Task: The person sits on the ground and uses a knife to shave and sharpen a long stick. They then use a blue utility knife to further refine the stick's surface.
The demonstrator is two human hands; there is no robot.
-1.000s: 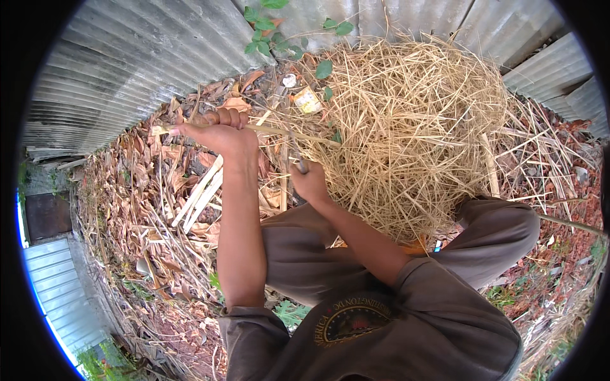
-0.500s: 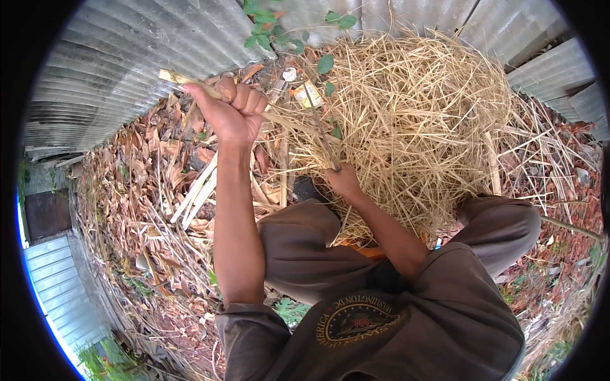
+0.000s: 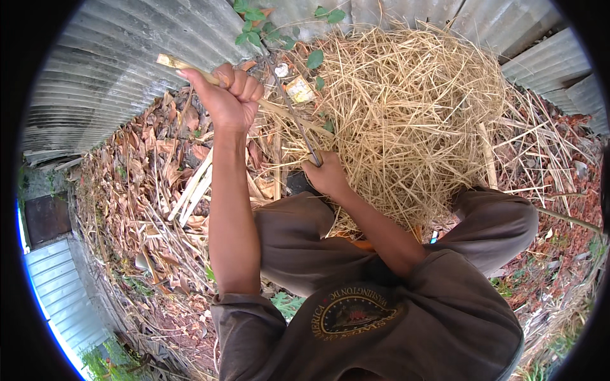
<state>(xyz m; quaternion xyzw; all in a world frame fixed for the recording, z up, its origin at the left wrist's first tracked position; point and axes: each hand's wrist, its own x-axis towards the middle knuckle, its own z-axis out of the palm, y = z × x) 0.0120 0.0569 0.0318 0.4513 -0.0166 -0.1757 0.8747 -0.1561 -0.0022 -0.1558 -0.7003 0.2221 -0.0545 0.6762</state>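
Grip closed, the left hand (image 3: 230, 105) holds a stick (image 3: 276, 108) slanting from upper left toward mid-frame; the right hand (image 3: 328, 174), nearer its lower end, clasps a thin blade (image 3: 306, 138) crossing it, contact unclear.

Left hand (image 3: 230, 101) raised, clenched, right hand (image 3: 326, 174) lower, clenched

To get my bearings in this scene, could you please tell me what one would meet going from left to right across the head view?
Light blue ribbed panel, left hand, small white object, right hand, pale stick, thin brownish branch.
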